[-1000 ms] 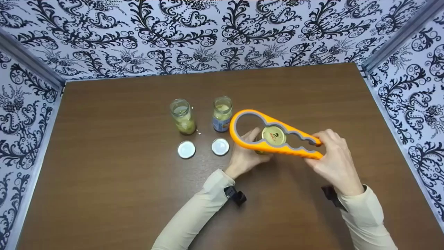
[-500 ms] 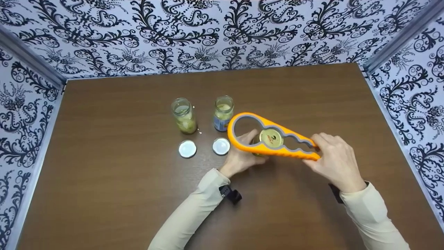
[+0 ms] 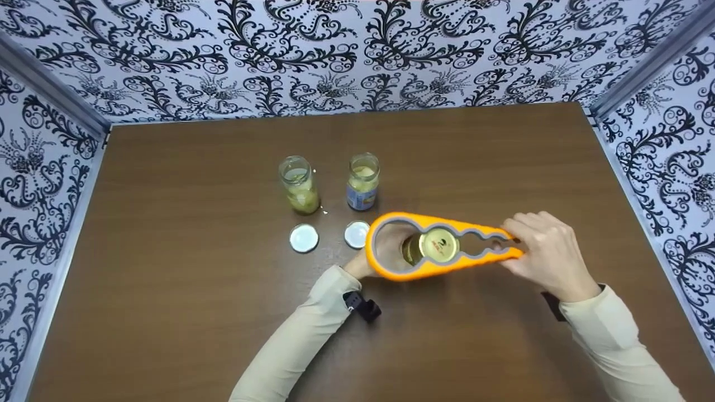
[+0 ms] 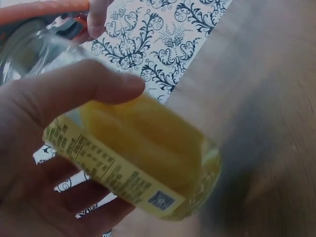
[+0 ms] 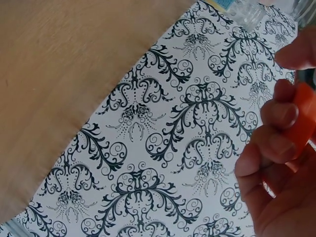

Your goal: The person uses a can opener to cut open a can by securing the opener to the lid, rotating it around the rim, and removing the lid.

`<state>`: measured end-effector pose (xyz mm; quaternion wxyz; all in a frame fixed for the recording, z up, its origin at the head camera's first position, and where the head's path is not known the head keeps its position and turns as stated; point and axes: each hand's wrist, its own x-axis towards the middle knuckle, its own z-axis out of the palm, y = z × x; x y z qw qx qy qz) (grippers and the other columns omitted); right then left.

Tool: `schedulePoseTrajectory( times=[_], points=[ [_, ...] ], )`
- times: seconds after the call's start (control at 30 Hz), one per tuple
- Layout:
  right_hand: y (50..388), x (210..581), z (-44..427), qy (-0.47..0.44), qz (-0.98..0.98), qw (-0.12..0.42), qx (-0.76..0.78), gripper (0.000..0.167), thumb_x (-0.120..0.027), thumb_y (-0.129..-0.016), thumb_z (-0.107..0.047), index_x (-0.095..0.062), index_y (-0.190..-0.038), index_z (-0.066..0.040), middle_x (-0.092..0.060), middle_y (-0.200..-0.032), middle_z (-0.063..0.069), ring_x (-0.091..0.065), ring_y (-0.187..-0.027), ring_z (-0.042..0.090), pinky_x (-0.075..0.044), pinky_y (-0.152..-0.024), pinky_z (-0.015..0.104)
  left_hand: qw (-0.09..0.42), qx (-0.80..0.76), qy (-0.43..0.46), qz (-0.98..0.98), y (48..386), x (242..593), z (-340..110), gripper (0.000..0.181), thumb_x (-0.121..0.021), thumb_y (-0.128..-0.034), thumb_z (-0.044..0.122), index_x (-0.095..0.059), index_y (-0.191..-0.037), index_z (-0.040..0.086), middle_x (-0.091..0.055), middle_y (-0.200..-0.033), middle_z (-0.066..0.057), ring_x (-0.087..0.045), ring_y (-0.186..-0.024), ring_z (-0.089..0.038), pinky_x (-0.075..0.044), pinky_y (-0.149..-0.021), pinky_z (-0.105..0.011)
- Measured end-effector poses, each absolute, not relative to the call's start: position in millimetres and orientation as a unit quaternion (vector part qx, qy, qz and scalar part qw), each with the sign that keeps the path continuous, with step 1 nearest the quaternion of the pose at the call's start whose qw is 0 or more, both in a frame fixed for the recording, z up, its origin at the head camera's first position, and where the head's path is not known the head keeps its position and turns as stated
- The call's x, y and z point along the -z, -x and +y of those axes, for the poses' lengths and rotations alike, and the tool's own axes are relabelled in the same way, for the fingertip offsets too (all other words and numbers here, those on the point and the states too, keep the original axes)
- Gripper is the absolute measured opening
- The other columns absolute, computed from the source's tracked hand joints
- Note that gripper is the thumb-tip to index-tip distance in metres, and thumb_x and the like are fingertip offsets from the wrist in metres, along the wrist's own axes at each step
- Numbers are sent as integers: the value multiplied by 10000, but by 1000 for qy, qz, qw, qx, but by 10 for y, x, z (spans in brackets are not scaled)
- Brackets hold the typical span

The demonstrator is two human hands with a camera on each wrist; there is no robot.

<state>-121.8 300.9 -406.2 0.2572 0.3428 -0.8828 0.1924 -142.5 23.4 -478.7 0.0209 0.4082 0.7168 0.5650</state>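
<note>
My left hand (image 3: pixel 391 245) holds a glass jar (image 4: pixel 148 148) with yellow contents, its thumb across the glass and the fingers beneath. The jar is tilted and carries a yellow label (image 4: pixel 113 163); its gold lid (image 3: pixel 439 244) faces up in the head view. My right hand (image 3: pixel 553 254) grips the handle ends of an orange jar opener (image 3: pixel 430 270) with grey inner edges. The lid lies within the opener's second gap, beyond the large ring; how firmly they touch I cannot tell. In the right wrist view, fingers curl round the orange handle (image 5: pixel 303 118).
Two uncapped glass jars stand behind the hands: one with greenish contents (image 3: pixel 303 198), one with a blue label (image 3: pixel 361 195). In front of them lie two white-faced lids, the left lid (image 3: pixel 304 238) and the right lid (image 3: pixel 356 234), partly behind the opener. Patterned walls (image 3: pixel 290 61) border the brown table (image 3: pixel 167 251).
Both hands have brought the jar and opener toward the person, lower in the head view. The opener has swung more level, and its ring now covers more of my left hand.
</note>
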Motion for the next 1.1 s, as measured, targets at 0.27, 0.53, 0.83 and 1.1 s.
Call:
schedulePoseTrajectory(
  times=[0.27, 0.53, 0.83, 1.1],
  points=[
    [1197, 4108, 3030, -373, -853, 288, -223, 164, -544, -787, -206, -587, -716, -64, -500, -643, -19, -411, -549, 167, -297, -552, 295, 73, -478, -431, 762, 1413, 4706, 270, 532, -819, -652, 176, -628, -1120, 9, -665, -1052, -63, -573, -971, -121, -420, -894, -181],
    [1099, 4175, 3120, -322, -874, 283, -228, 184, -600, -776, -247, -610, -730, -69, -506, -636, -12, -412, -565, 160, -301, -559, 287, 86, -525, -426, 731, 1394, 4796, 170, 706, -819, -712, 127, -504, -1314, -62, -604, -1230, -167, -542, -1127, -188, -376, -1009, -269],
    [955, 4308, 3183, -209, -901, 294, -242, 145, -711, -636, -155, -613, -718, -85, -494, -623, -27, -382, -572, 151, -299, -555, 293, 95, -546, -304, 775, 1445, 4900, 264, 617, -873, -633, 48, -610, -1191, 62, -697, -901, 29, -615, -760, -49, -499, -727, -211],
    [885, 4401, 3130, -135, -904, 297, -276, 157, -720, -613, -109, -618, -729, -76, -531, -651, 14, -402, -588, 183, -296, -577, 309, 53, -529, -269, 803, 1574, 4912, 310, 582, -899, -632, 117, -634, -1148, 69, -694, -999, -11, -614, -888, -119, -471, -810, -230]
  ],
)
